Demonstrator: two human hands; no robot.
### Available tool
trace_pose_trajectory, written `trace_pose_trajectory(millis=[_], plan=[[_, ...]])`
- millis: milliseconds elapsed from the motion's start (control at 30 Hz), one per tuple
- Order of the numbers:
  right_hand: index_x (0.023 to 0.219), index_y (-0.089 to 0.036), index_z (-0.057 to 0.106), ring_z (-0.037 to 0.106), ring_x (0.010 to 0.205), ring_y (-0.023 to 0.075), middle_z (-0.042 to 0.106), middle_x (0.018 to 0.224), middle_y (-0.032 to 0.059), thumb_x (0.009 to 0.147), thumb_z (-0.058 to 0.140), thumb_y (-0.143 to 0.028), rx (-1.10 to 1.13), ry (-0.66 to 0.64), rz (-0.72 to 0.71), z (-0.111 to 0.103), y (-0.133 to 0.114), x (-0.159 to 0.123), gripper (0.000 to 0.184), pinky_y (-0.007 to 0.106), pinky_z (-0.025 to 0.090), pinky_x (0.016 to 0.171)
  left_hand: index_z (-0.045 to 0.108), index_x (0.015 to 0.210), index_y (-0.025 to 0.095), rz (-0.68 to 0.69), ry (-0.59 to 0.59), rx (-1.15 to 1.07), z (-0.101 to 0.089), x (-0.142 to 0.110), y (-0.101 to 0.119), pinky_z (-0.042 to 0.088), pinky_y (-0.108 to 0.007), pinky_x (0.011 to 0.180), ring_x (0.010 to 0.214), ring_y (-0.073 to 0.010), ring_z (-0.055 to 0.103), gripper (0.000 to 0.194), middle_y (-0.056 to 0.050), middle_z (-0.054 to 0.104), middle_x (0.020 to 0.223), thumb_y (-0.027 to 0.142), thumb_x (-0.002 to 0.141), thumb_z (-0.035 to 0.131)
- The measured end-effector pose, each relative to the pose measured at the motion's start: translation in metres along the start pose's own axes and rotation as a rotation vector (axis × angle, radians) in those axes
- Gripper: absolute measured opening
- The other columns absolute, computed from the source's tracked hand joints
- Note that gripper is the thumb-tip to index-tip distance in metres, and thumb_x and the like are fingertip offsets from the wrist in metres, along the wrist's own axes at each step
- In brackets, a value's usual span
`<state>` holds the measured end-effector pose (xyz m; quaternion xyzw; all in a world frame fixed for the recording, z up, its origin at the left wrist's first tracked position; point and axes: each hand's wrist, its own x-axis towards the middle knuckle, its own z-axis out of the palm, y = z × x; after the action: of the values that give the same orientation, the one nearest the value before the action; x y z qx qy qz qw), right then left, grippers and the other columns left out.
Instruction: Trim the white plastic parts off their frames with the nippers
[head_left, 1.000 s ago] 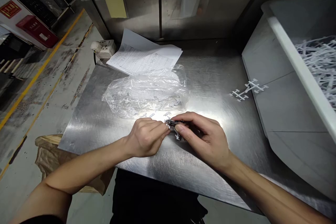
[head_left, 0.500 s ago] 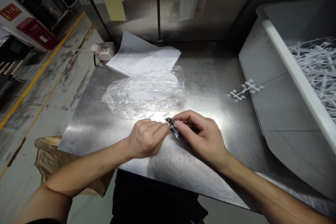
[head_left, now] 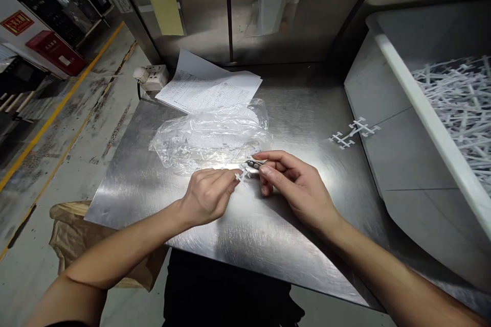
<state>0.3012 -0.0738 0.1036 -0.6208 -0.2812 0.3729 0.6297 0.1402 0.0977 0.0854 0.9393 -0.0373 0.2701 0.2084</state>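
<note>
My left hand [head_left: 209, 195] pinches a small branched white plastic sprue [head_left: 243, 176] above the metal table. From the right, my right hand [head_left: 297, 184] grips small dark metal nippers [head_left: 253, 164]; their tip is close to the sprue, and most of the tool is hidden in my fingers. Whether the jaws touch the plastic I cannot tell. Just beyond both hands lies a clear plastic bag [head_left: 199, 135] with small whitish pieces in it. Another white sprue [head_left: 353, 133] rests on the table to the right.
A large grey bin [head_left: 399, 158] heaped with white sprues [head_left: 460, 112] stands at the right. Printed sheets [head_left: 210, 87] lie behind the bag, beside a power socket [head_left: 153, 76]. A metal wall closes off the back. A brown paper bag [head_left: 69, 230] is below the table's left edge.
The sprue has turned between my left fingers and come up a little. My left hand has shifted slightly left, and my right hand with the nippers has moved slightly up and away.
</note>
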Motion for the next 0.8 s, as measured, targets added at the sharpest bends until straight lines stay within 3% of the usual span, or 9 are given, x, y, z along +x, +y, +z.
trace_pose_trajectory(millis=[67,200,300,433,567,800], plan=[[0.128,-0.020,0.076,0.073,0.074,0.0188,0.076,0.078,0.0010,0.101,0.077,-0.042,0.026,-0.008,0.004,-0.002,-0.003,0.001,0.035,0.034,0.060,0.075,0.067,0.122,0.015,-0.010,0.017,-0.032,-0.003,0.001,-0.002,0.052,-0.028,0.061,0.067,-0.0161,0.071,0.022,-0.001,0.073,0.079,0.008,0.109,0.050],[0.118,-0.021,0.077,0.077,0.079,0.0219,0.080,0.083,0.0037,0.098,0.082,-0.040,-0.002,0.011,-0.018,-0.005,-0.006,0.000,0.028,0.038,0.063,0.080,0.067,0.118,0.017,-0.058,0.034,-0.179,-0.010,0.005,-0.002,0.054,-0.029,0.069,0.077,-0.0174,0.072,0.020,-0.004,0.074,0.085,0.010,0.111,0.050],[0.113,-0.023,0.079,0.078,0.083,0.0229,0.081,0.091,0.0046,0.098,0.082,-0.039,-0.098,0.044,-0.094,-0.005,-0.005,-0.001,0.022,0.039,0.063,0.083,0.068,0.108,0.017,-0.159,0.003,-0.339,-0.015,0.007,-0.001,0.053,-0.030,0.077,0.085,-0.0183,0.071,0.021,-0.006,0.072,0.091,0.014,0.114,0.049],[0.112,-0.026,0.081,0.075,0.093,0.0233,0.081,0.102,0.0043,0.100,0.080,-0.031,-0.300,0.067,-0.250,-0.006,-0.004,-0.003,0.013,0.039,0.061,0.089,0.072,0.110,0.019,-0.251,-0.012,-0.466,-0.020,0.007,-0.002,0.050,-0.029,0.077,0.084,-0.0162,0.064,0.023,-0.003,0.067,0.090,0.020,0.116,0.050],[0.115,-0.027,0.080,0.074,0.093,0.0226,0.079,0.102,0.0032,0.104,0.077,-0.027,-0.403,0.048,-0.350,-0.007,-0.005,-0.004,0.012,0.038,0.059,0.087,0.073,0.111,0.020,-0.308,-0.024,-0.517,-0.021,0.007,0.000,0.049,-0.027,0.077,0.083,-0.0146,0.064,0.022,-0.003,0.071,0.095,0.023,0.117,0.052],[0.115,-0.028,0.079,0.073,0.092,0.0242,0.080,0.103,0.0047,0.105,0.075,-0.029,-0.440,0.016,-0.380,-0.009,-0.004,-0.004,0.011,0.041,0.059,0.084,0.072,0.107,0.020,-0.331,-0.056,-0.498,-0.020,0.007,0.001,0.053,-0.027,0.078,0.084,-0.0157,0.068,0.026,-0.004,0.073,0.094,0.028,0.118,0.050]])
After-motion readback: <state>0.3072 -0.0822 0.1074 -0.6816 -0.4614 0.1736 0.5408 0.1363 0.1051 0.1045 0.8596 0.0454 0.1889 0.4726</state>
